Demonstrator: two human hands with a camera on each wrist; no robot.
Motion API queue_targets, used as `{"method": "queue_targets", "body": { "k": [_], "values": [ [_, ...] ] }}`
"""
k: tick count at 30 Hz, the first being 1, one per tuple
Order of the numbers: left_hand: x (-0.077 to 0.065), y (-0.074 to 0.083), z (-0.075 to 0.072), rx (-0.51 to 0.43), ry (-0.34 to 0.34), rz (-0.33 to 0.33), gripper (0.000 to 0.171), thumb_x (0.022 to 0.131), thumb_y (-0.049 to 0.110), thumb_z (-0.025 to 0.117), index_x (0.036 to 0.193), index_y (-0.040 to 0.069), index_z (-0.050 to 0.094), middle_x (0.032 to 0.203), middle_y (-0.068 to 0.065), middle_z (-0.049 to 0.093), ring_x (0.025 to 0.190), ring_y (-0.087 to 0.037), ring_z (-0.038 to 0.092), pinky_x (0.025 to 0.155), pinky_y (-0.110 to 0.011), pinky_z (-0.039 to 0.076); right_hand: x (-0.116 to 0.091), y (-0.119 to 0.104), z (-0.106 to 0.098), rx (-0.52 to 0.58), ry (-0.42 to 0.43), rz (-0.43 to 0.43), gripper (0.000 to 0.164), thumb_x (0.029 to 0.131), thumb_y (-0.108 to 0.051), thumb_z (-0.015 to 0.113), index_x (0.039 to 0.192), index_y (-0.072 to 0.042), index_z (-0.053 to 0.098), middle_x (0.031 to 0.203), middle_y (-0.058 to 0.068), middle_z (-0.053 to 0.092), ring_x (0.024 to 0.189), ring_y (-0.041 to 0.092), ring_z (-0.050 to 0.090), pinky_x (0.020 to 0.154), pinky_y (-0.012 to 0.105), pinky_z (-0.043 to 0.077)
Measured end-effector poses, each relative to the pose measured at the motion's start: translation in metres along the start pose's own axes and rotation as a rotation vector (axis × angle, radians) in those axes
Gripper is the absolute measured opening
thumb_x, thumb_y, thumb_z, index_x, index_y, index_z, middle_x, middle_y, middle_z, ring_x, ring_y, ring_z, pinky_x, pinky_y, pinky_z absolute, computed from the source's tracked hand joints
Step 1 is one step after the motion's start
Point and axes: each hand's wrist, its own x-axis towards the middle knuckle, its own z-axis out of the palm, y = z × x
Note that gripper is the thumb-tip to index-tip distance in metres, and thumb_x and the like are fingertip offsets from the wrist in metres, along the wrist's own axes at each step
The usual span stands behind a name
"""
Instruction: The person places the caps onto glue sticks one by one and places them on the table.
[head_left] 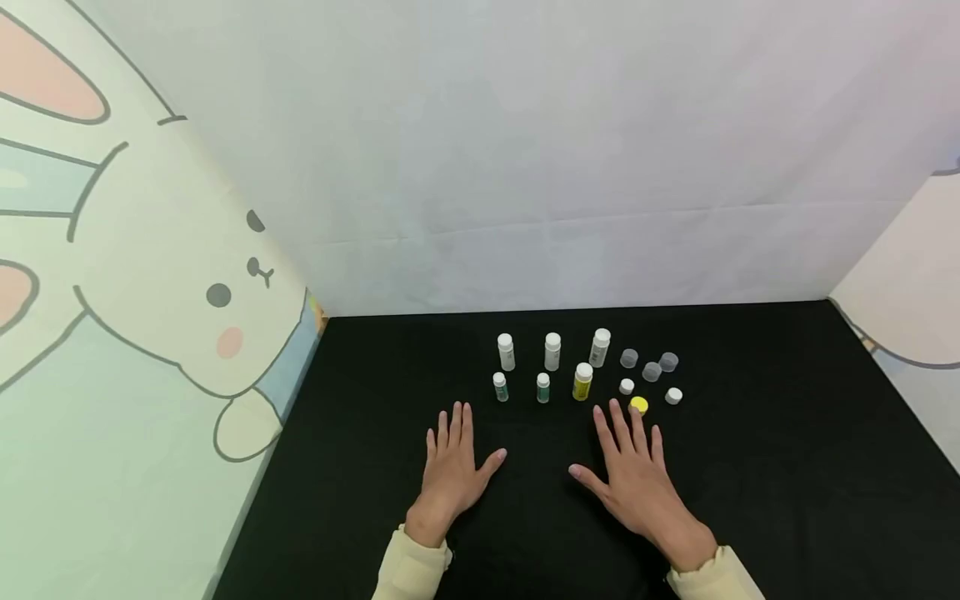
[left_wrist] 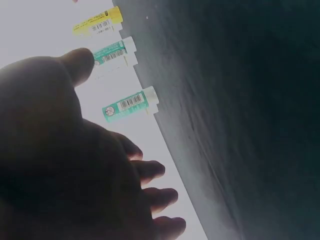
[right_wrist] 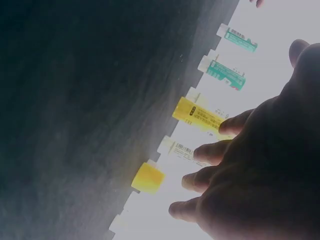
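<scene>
My left hand [head_left: 453,475] lies palm down with fingers straight and thumb spread, holding nothing. Just beyond its fingertips stand two small green-labelled bottles [head_left: 501,387] with white caps. My right hand [head_left: 637,483] is likewise spread palm down and grips nothing. Its fingertips are nearest to a yellow lid [head_left: 639,405] and a yellow-labelled bottle [head_left: 582,382]. In the right wrist view the fingers overlap the yellow-labelled bottle [right_wrist: 200,116], while the yellow lid [right_wrist: 148,177] shows farther down. Green-labelled bottles [left_wrist: 131,103] appear past the left thumb in the left wrist view.
Three taller white bottles [head_left: 552,352] stand in a back row. To their right are three small translucent cups [head_left: 652,372] and two white caps [head_left: 673,396]. Everything is on a black-covered table [head_left: 360,375], with a pale cloth wall [head_left: 525,167] behind.
</scene>
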Motion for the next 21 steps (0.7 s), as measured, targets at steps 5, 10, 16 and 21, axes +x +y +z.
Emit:
{"method": "queue_targets", "body": {
  "k": [5, 10, 16, 21],
  "values": [
    [0.008, 0.003, 0.003, -0.103, 0.046, -0.004, 0.084, 0.091, 0.055, 0.046, 0.148, 0.006, 0.012, 0.153, -0.013, 0.014, 0.138, -0.035, 0.011, 0.108, -0.052, 0.012, -0.002, 0.003, -0.003, 0.008, 0.016, 0.011, 0.085, 0.088, -0.062, 0.045, 0.149, -0.014, 0.014, 0.154, 0.013, 0.002, 0.138, 0.04, -0.001, 0.106, 0.056, -0.003],
    [0.015, 0.007, 0.007, -0.255, 0.085, -0.043, 0.08, 0.091, 0.048, 0.052, 0.148, 0.008, 0.013, 0.151, -0.013, 0.019, 0.137, -0.033, 0.018, 0.106, -0.051, 0.022, -0.001, 0.004, -0.005, 0.016, 0.06, 0.009, 0.082, 0.089, -0.06, 0.045, 0.148, -0.01, 0.018, 0.152, 0.018, 0.01, 0.137, 0.041, 0.004, 0.106, 0.056, 0.001],
    [0.025, 0.013, 0.007, -0.432, 0.149, -0.103, 0.073, 0.091, 0.036, 0.059, 0.147, 0.008, 0.022, 0.148, -0.015, 0.028, 0.133, -0.03, 0.03, 0.103, -0.049, 0.029, 0.003, 0.006, -0.009, 0.028, 0.124, -0.003, 0.079, 0.088, -0.053, 0.053, 0.146, -0.007, 0.025, 0.15, 0.02, 0.019, 0.136, 0.041, 0.012, 0.105, 0.057, 0.008],
    [0.031, 0.017, 0.005, -0.491, 0.209, -0.118, 0.067, 0.09, 0.03, 0.062, 0.144, 0.006, 0.03, 0.145, -0.015, 0.034, 0.131, -0.028, 0.034, 0.102, -0.046, 0.031, 0.006, 0.01, -0.008, 0.023, 0.18, -0.018, 0.076, 0.086, -0.045, 0.062, 0.143, -0.004, 0.032, 0.146, 0.021, 0.026, 0.132, 0.043, 0.021, 0.103, 0.059, 0.015]
  ]
}}
